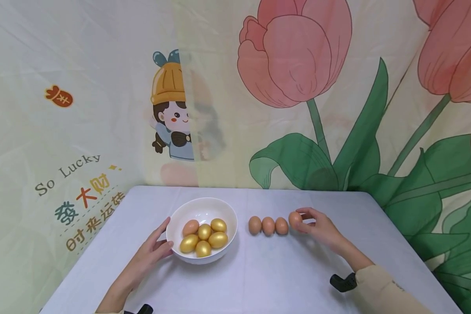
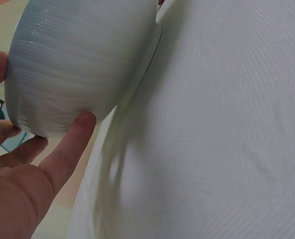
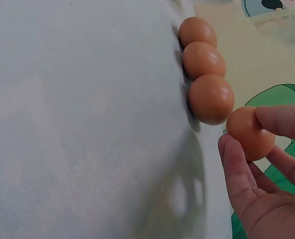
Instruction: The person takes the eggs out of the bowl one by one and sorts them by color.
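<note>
My right hand (image 1: 318,227) pinches a brown egg (image 3: 248,132) between thumb and fingertips. The held egg is at the right end of a row of three brown eggs (image 1: 268,226) on the table, close beside the nearest one. On the left, a white bowl (image 1: 202,207) stands upright with several golden eggs (image 1: 218,240) and one brown egg (image 1: 190,227) inside. My left hand (image 1: 151,246) touches the bowl's left side, fingers fairly straight along its outer wall. In the left wrist view the thumb (image 2: 70,147) presses low on that wall; the bowl's contents are hidden there.
A white cloth covers the table (image 1: 259,274). Just past its back edge hangs a printed curtain (image 1: 220,170) with tulips and a cartoon figure, and it continues down the left side. A black wrist device (image 1: 343,282) sits at the right sleeve (image 1: 380,288).
</note>
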### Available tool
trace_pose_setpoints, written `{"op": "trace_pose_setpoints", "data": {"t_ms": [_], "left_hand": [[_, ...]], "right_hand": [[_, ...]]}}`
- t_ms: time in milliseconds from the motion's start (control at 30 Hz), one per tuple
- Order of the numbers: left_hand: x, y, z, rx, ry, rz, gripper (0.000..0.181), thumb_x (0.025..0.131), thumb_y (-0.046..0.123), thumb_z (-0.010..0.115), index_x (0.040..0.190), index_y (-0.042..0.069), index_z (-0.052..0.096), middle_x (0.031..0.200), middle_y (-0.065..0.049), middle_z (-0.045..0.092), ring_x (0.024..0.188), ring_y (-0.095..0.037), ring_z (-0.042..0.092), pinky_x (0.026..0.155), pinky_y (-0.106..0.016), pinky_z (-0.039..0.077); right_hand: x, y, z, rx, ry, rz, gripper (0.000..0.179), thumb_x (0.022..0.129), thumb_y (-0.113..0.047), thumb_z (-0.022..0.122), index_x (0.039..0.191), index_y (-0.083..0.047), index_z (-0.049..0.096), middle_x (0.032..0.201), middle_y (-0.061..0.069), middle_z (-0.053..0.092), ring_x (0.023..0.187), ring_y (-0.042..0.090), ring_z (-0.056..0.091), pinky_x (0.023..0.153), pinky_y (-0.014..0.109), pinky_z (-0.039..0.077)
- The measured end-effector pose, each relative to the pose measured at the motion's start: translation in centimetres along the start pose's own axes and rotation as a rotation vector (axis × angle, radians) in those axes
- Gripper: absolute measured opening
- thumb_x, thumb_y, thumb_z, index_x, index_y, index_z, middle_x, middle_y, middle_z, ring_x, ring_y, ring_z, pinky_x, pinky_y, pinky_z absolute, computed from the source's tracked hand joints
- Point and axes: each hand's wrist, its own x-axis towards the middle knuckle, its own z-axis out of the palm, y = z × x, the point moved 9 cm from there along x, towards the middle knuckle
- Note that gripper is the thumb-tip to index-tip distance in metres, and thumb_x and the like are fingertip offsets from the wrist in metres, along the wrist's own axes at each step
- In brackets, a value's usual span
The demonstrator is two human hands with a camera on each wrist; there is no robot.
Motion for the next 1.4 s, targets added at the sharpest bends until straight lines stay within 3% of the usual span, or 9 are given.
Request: {"op": "trace_pose_setpoints", "data": {"t_ms": [167,300,533,900,1400], "left_hand": [[-0.1,0.1,0.0,-0.007,-0.005,0.01,0.078,0.108,0.023,0.062,0.172,0.022,0.017,0.177,-0.02,0.008,0.146,-0.047,0.046,0.104,-0.034,0.06],[-0.1,0.2,0.1,-0.015,-0.01,0.016,0.078,0.108,0.023,0.062,0.172,0.022,0.017,0.177,-0.02,0.008,0.147,-0.047,0.046,0.105,-0.034,0.059],[-0.2,0.1,0.1,-0.006,-0.006,0.004,0.078,0.108,0.024,0.063,0.172,0.023,0.018,0.177,-0.019,0.009,0.146,-0.046,0.047,0.105,-0.035,0.059],[-0.2,0.0,0.0,0.005,0.001,-0.016,0.08,0.108,0.027,0.064,0.172,0.025,0.017,0.178,-0.018,0.009,0.147,-0.046,0.046,0.106,-0.038,0.059],[-0.1,0.0,0.0,-0.031,-0.021,0.019,0.078,0.109,0.024,0.061,0.172,0.022,0.017,0.177,-0.019,0.007,0.146,-0.046,0.047,0.106,-0.038,0.059]], "right_hand": [[0.1,0.8,0.3,-0.031,0.007,0.014,0.064,0.096,-0.042,0.08,0.147,-0.011,0.059,0.14,0.017,0.063,0.119,0.033,0.064,0.096,0.047,0.06],[0.2,1.4,0.4,-0.054,0.015,0.023,0.062,0.095,-0.041,0.081,0.145,-0.01,0.06,0.136,0.016,0.065,0.125,0.036,0.061,0.096,0.049,0.06],[0.4,1.8,0.9,-0.086,0.014,0.037,0.064,0.095,-0.043,0.081,0.144,-0.008,0.06,0.132,0.015,0.067,0.12,0.033,0.061,0.092,0.046,0.062],[0.6,1.8,1.4,-0.108,0.002,0.059,0.062,0.095,-0.042,0.081,0.144,-0.011,0.06,0.13,0.015,0.066,0.103,0.025,0.064,0.077,0.031,0.062],[0.4,1.3,1.4,-0.115,-0.028,0.03,0.069,0.094,-0.046,0.081,0.149,-0.011,0.056,0.134,0.015,0.065,0.103,0.022,0.067,0.081,0.033,0.064]]}}
